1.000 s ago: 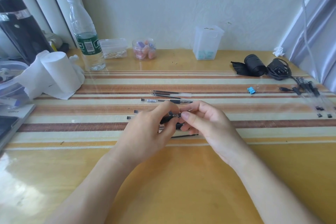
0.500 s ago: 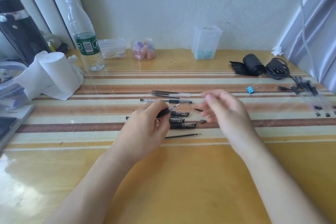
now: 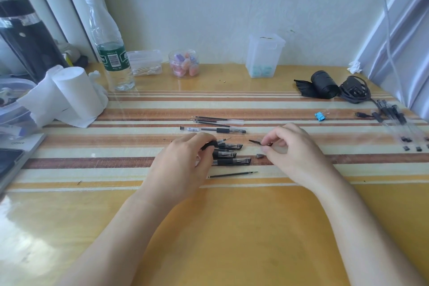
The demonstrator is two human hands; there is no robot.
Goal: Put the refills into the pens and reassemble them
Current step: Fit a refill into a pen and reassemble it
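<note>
My left hand (image 3: 183, 160) grips a clear pen with a black grip (image 3: 214, 143), its refill tip poking out to the right. My right hand (image 3: 292, 146) pinches a small black pen cap (image 3: 256, 142) just above the table. A tiny grey tip piece (image 3: 259, 156) lies under my right fingers. Several black-gripped pen barrels (image 3: 229, 154) lie between my hands. A loose black refill (image 3: 233, 174) lies in front of them. A whole pen (image 3: 213, 130) and several refills (image 3: 216, 121) lie farther back.
A striped mat (image 3: 348, 160) covers the yellow table. Back left stand a water bottle (image 3: 109, 49), a paper roll (image 3: 76, 93) and small tubs (image 3: 184, 64). A blue clip (image 3: 320, 116), black cables (image 3: 352, 90) and more pens (image 3: 394, 121) lie right.
My right hand left the pen held by my left hand, swung right, then came down onto the table and picked up the small black cap. My left hand lowered slightly.
</note>
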